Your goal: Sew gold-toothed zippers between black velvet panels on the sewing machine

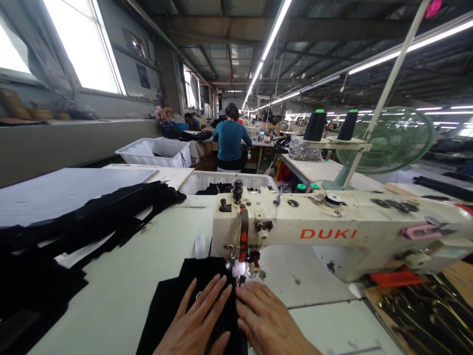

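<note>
Pressing down on the black cloth [162, 305], I have the left hand [201, 315] laid flat with its fingers spread, open and gripping nothing. The right hand [264, 315] rests just beside it with fingers close together and slightly bent, the fingertips at the cloth's right edge; I can't tell from up here whether they pinch the fabric or merely lie against it. The cloth sits on the pale tabletop [121, 276], its right edge right by the lit needle area of the sewing machine [273, 217], whose arm runs off to my right with red lettering on it. A small white roll [200, 246] stands just beyond the cloth, left of the machine head. Well over to my left I see a stack of black pieces [162, 195] with a white sheet [74, 187] lying on top. On my right, near the base of the machine, is a red tray [397, 277], and next to it dark strips with gold-coloured metal [424, 310]. Past the machine I make out two black thread cones [316, 126] on a stand, a green fan [388, 140], and a co-worker in a teal top [231, 140], seated with their back to me.
</note>
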`<state>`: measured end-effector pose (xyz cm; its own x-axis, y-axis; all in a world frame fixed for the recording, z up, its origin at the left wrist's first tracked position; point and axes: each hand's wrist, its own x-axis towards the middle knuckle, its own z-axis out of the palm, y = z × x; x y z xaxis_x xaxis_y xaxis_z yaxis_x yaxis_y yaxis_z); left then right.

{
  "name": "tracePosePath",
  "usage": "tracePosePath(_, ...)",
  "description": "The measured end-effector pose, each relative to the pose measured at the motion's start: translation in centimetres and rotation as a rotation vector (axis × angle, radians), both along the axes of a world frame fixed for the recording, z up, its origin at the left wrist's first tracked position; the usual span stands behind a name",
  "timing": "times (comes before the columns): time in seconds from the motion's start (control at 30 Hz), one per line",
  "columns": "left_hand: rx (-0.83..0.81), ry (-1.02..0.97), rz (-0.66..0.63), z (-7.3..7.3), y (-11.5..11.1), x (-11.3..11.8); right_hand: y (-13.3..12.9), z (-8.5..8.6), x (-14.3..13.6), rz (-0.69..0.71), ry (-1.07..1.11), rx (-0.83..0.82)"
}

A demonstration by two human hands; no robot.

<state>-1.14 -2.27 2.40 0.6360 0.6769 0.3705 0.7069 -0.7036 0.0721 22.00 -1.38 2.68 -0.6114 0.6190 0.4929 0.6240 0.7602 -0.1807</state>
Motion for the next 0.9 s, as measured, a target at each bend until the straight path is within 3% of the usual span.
tracePosePath(0.17,0.030,0.092,-0.016,0.3,0.3,0.2,0.1,-0.7,0.2,0.010,-0.079,0.065)
tracePosePath(0.4,0.255,0.237,-0.003,0.8,0.5,0.7,0.8,-1.9,-0.3,-0.010,0.039,0.232)
tracePosePath(0.53,0.292,0.290,0.015,1.3,0.6,1.0,0.7,-1.7,-0.1,0.000,0.076,0.199)
tracePosePath(0.73,0.246,0.292,0.022,2.6,0.5,1.4,0.8,0.2,0.4,-0.077,-0.004,0.023)
tracePosePath(0.9,0.243,0.251,0.047,2.4,0.3,1.1,1.2,0.0,0.0,-0.091,-0.016,0.042)
